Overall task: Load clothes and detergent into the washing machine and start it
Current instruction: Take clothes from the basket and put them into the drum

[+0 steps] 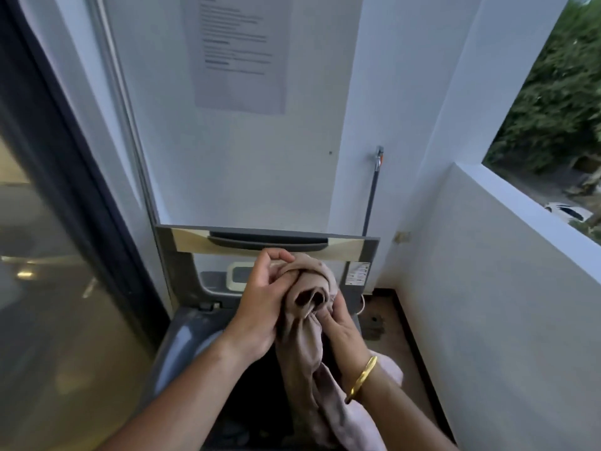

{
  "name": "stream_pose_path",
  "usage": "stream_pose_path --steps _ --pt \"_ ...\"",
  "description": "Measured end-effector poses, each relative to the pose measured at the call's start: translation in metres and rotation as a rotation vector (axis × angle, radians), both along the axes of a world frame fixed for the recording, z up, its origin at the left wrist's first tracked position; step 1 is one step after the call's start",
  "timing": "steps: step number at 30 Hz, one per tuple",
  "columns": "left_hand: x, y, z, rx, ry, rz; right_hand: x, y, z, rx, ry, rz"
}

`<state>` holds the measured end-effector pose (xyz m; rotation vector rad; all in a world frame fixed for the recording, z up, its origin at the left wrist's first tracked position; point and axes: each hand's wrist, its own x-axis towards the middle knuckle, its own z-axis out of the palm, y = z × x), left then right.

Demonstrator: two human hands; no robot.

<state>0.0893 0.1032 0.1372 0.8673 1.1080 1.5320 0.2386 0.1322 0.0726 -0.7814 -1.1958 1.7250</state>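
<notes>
Clothing here was one beige-pink garment [302,346], soft and creased, bunched into a rope-like twist at lower centre of the frame. The left hand [260,304] had its fingers curled round the bunched upper end. The right hand [340,323] pinched the folds from the other side, so both hands were clamped on the cloth and close together. The lower length of the fabric hung down toward the bottom edge of the frame, past a smooth gold bangle [362,377] on the right wrist.

Below the hands lay the dark mouth of the top-loading washing machine [182,340], with a rounded grey plastic rim. Its lid [182,265] stood upright against the back wall, with a long dark handle [268,240] across a pale band and a small printed label [357,273] at its right edge.

Room was tight. A dark-framed glass door [48,255] ran close along the left side of the machine, and a white plastered parapet wall [504,304] closed the right. Between machine and parapet showed a narrow strip of brown floor [406,336]. A metal tap [378,156] with a thin dark hose [370,196] hung on the wall at centre right. A printed paper notice [242,53], its text too blurred to read, was stuck on the wall at top centre.
</notes>
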Motion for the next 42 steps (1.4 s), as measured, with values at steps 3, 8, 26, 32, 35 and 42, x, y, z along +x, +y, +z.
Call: stream_pose_path --steps 3,8,26,32,35,42 --pt "-0.032 -0.028 -0.019 0.059 0.211 -0.232 -0.021 0.002 0.012 0.008 0.043 -0.058" --pt "-0.051 -0.054 -0.054 -0.038 0.710 -0.418 -0.052 0.004 0.021 -0.272 0.145 -0.148" --pt "-0.090 -0.016 -0.041 0.040 0.587 -0.098 -0.076 -0.005 -0.011 -0.315 0.025 -0.247" --pt "-0.088 -0.039 -0.060 0.122 0.773 -0.436 -0.070 0.012 -0.009 -0.634 0.032 -0.151" --pt "-0.096 -0.028 -0.069 0.165 0.983 -0.452 -0.067 0.019 -0.022 -0.798 0.299 0.039" --pt "-0.119 -0.010 -0.094 -0.036 1.099 -0.057 -0.035 0.009 -0.026 0.012 -0.325 0.164"
